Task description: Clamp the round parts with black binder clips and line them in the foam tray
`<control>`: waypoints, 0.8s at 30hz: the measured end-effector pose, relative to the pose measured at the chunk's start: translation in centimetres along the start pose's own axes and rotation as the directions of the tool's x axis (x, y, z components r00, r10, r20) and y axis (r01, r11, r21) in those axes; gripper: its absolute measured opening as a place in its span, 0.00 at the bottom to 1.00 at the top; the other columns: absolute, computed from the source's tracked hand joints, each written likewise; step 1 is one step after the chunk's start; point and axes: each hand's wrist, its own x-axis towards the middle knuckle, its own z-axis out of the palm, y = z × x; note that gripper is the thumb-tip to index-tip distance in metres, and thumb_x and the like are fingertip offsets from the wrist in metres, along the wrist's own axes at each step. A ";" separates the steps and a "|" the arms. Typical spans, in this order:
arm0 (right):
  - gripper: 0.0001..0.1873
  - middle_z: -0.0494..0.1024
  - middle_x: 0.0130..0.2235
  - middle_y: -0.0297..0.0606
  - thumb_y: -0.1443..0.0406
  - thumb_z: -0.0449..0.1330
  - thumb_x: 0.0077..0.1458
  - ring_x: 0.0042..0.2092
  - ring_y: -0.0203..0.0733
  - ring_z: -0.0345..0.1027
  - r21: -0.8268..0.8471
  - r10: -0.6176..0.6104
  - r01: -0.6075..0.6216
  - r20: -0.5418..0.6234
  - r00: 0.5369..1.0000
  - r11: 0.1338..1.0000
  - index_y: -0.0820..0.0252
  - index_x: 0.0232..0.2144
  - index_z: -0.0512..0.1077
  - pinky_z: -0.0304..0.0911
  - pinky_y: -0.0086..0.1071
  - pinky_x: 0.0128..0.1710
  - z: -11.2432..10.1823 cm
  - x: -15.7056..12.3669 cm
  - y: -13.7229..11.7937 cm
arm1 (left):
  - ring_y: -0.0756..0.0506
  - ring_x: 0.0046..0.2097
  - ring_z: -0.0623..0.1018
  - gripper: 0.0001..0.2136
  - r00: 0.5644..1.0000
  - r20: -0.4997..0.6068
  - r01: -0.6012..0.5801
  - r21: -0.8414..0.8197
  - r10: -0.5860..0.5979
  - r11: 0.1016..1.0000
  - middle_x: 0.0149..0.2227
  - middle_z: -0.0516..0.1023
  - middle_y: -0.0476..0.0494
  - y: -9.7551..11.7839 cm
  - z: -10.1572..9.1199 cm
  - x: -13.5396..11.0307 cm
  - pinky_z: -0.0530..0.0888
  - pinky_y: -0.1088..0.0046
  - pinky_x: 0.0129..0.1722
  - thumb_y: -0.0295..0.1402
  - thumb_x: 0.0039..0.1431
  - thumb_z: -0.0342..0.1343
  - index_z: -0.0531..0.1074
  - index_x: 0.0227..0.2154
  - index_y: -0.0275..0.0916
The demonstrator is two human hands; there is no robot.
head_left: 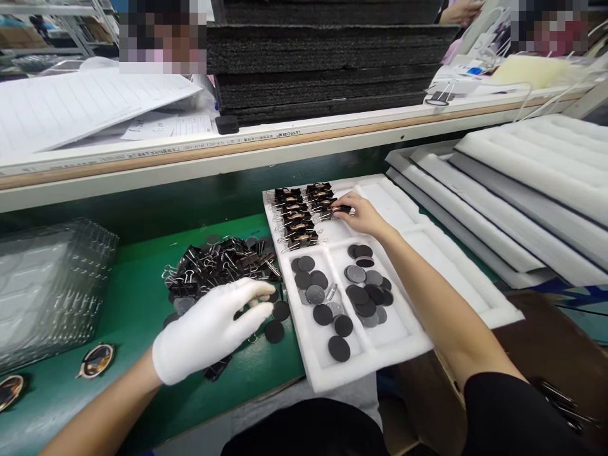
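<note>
My right hand (363,216) is bare, its fingertips closed on a black binder clip (342,208) at the end of the second row in the white foam tray (304,364). Two rows of binder clips (297,218) lie there, with gold-edged pieces between them. In the tray's nearer compartments lie loose black and grey discs (339,348). My left hand (213,326), in a white glove, hovers beside a heap of binder clips (223,263) with discs among them. Its thumb and fingers are apart, and I see nothing between them.
Clear plastic trays (42,278) are stacked at the left. Two round gold-rimmed pieces (96,361) lie on the green table (142,253). More white foam trays (522,190) are piled at the right. Black foam sheets (323,69) stand on the shelf; people are beyond it.
</note>
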 end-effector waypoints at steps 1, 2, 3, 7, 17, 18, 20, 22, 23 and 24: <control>0.14 0.75 0.43 0.47 0.58 0.63 0.57 0.48 0.57 0.72 -0.004 -0.004 0.004 -0.006 1.000 1.000 0.57 0.43 0.81 0.67 0.53 0.55 0.1 0.0 0.1 | 0.42 0.55 0.80 0.20 1.000 0.003 0.000 0.000 0.000 1.000 0.57 0.80 0.47 0.0 0.0 0.0 0.76 0.67 0.56 0.47 0.73 0.45 0.74 0.57 0.45; 0.14 0.73 0.43 0.46 0.58 0.63 0.57 0.48 0.57 0.71 -0.007 -0.009 0.009 -0.011 1.000 1.000 0.57 0.43 0.81 0.67 0.53 0.56 0.1 0.0 0.1 | 0.42 0.55 0.80 0.20 1.000 0.006 0.003 -0.001 -0.003 1.000 0.57 0.80 0.47 0.1 0.0 0.1 0.76 0.66 0.56 0.47 0.73 0.45 0.74 0.57 0.45; 0.15 0.72 0.43 0.46 0.58 0.63 0.58 0.48 0.56 0.71 -0.009 -0.014 0.014 -0.014 1.000 1.000 0.57 0.44 0.81 0.66 0.53 0.57 0.2 0.0 0.1 | 0.42 0.55 0.80 0.20 1.000 0.010 0.005 -0.001 -0.005 1.000 0.57 0.80 0.47 0.1 0.1 0.1 0.76 0.66 0.56 0.47 0.73 0.45 0.74 0.57 0.45; 0.14 0.70 0.42 0.45 0.59 0.63 0.59 0.48 0.56 0.69 -0.014 -0.040 0.040 0.005 0.999 0.999 0.56 0.45 0.81 0.66 0.53 0.57 0.4 0.2 0.0 | 0.42 0.55 0.80 0.20 1.000 0.014 0.000 0.001 0.000 1.000 0.57 0.80 0.47 0.3 0.1 0.1 0.75 0.66 0.56 0.47 0.73 0.45 0.75 0.56 0.45; 0.19 0.69 0.47 0.47 0.61 0.67 0.55 0.55 0.60 0.65 -0.094 0.045 -0.047 -0.020 0.999 0.994 0.55 0.49 0.79 0.62 0.56 0.61 1.3 -0.1 -0.5 | 0.42 0.57 0.79 0.21 0.999 0.038 0.016 0.046 -0.018 0.999 0.59 0.79 0.47 0.4 0.3 0.2 0.75 0.64 0.58 0.48 0.73 0.44 0.74 0.57 0.45; 0.24 0.69 0.49 0.47 0.61 0.70 0.52 0.56 0.59 0.65 -0.098 0.056 -0.058 -0.023 0.998 0.994 0.55 0.52 0.78 0.62 0.55 0.62 0.9 -0.3 -0.7 | 0.42 0.57 0.80 0.21 0.999 0.033 0.006 0.054 -0.008 0.999 0.59 0.79 0.47 0.3 0.3 0.1 0.75 0.65 0.58 0.48 0.73 0.44 0.74 0.57 0.45; 0.34 0.70 0.53 0.47 0.60 0.74 0.47 0.56 0.58 0.68 -0.104 0.100 -0.103 -0.036 0.994 0.989 0.55 0.57 0.74 0.64 0.53 0.61 -0.1 -0.8 -0.9 | 0.42 0.56 0.80 0.21 1.000 0.010 -0.022 0.080 0.022 0.997 0.59 0.79 0.47 0.1 0.0 -0.2 0.76 0.66 0.57 0.47 0.74 0.44 0.74 0.58 0.45; 0.35 0.72 0.55 0.49 0.61 0.73 0.47 0.53 0.56 0.72 -0.112 0.176 -0.182 -0.059 0.983 0.977 0.58 0.57 0.73 0.69 0.51 0.57 -1.0 -1.3 -0.9 | 0.43 0.56 0.80 0.20 0.998 -0.027 -0.046 0.120 0.050 0.992 0.59 0.79 0.47 -0.3 -0.5 -0.7 0.75 0.66 0.57 0.47 0.73 0.45 0.73 0.58 0.46; 0.31 0.74 0.55 0.50 0.61 0.72 0.48 0.51 0.55 0.74 -0.113 0.222 -0.229 -0.069 0.973 0.967 0.59 0.55 0.74 0.71 0.50 0.55 -1.3 -1.6 -0.9 | 0.43 0.56 0.80 0.20 0.997 -0.055 -0.048 0.141 0.056 0.989 0.59 0.79 0.48 -0.5 -0.8 -1.1 0.75 0.66 0.57 0.47 0.73 0.46 0.72 0.59 0.46; 0.27 0.77 0.53 0.50 0.62 0.71 0.50 0.49 0.53 0.76 -0.112 0.268 -0.275 -0.074 0.961 0.955 0.61 0.53 0.75 0.73 0.48 0.52 -1.4 -1.9 -0.9 | 0.43 0.56 0.80 0.20 0.994 -0.089 -0.041 0.162 0.056 0.986 0.59 0.79 0.48 -0.8 -1.1 -1.6 0.75 0.66 0.58 0.47 0.73 0.47 0.72 0.59 0.46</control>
